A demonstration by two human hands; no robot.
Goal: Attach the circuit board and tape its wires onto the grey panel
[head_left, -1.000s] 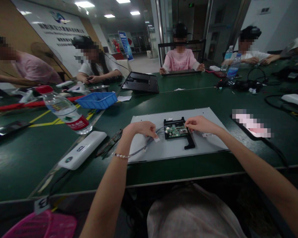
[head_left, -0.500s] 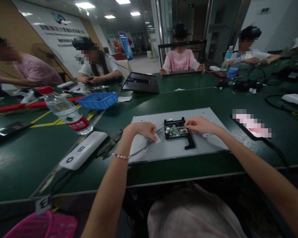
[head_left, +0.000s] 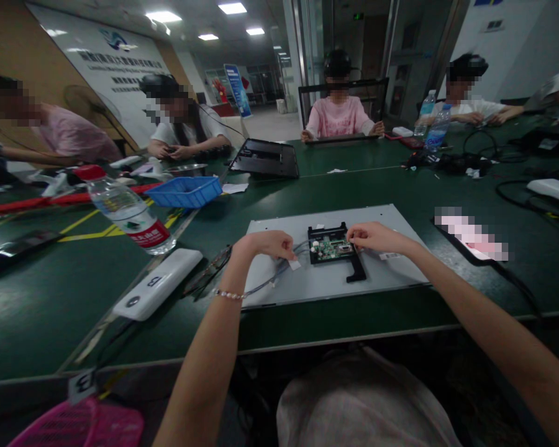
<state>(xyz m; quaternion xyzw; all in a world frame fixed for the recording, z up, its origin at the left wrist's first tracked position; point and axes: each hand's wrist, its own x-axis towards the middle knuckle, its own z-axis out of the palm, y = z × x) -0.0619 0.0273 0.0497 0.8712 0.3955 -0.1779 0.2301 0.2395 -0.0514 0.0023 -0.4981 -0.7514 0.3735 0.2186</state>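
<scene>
- Flat panel (head_left: 314,282): smooth, satin, metal-looking
- Bracket (head_left: 356,275): matt, plastic-looking
- White case (head_left: 168,276): smooth, glossy plastic
- Bottle (head_left: 116,203): clear, shiny plastic
- Tray (head_left: 186,195): plastic, low sheen
- Tabletop (head_left: 307,326): smooth, softly reflective
- Basket (head_left: 116,427): plastic

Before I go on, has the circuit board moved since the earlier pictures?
No, not visibly: the circuit board keeps its place against the gray panel beneath it.
</scene>
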